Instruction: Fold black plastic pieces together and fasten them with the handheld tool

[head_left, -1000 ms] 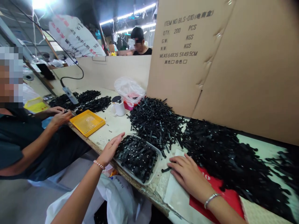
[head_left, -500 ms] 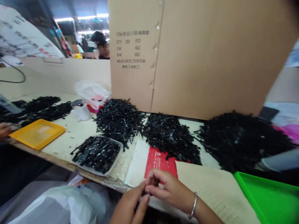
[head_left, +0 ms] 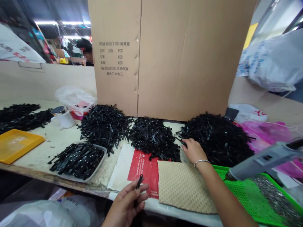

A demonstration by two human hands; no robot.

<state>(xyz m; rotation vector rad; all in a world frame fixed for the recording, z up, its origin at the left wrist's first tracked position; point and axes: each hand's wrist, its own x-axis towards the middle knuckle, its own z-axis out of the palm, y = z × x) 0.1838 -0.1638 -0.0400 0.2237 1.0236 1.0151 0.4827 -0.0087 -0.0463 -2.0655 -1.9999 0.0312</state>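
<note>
My left hand point(head_left: 129, 200) is at the table's front edge, its fingers closed around a small black strip point(head_left: 139, 182) that sticks up past the fingertips. To the right, my right hand point(head_left: 194, 152), with a silver bangle at the wrist, reaches to the near left edge of a large heap of black strips point(head_left: 213, 135). A dark strip point(head_left: 183, 143) shows at its fingertips, pinched there. Left of that hand lies a middle heap of black strips point(head_left: 153, 138), partly on a red and white printed sheet point(head_left: 144, 164).
A textured beige mat point(head_left: 184, 186) lies in front. At right, a grey power screwdriver point(head_left: 260, 160) hangs over a green basket point(head_left: 222, 171) with small metal parts. Leftward are a clear tub point(head_left: 103, 157) of strips, a white mug point(head_left: 66, 119) and a yellow tray point(head_left: 23, 142). Behind stands a cardboard sheet point(head_left: 165, 63).
My hands were together at the front edge and are now apart. The right hand has moved forward and right to the heap; the left shows a black strip. The view has turned right.
</note>
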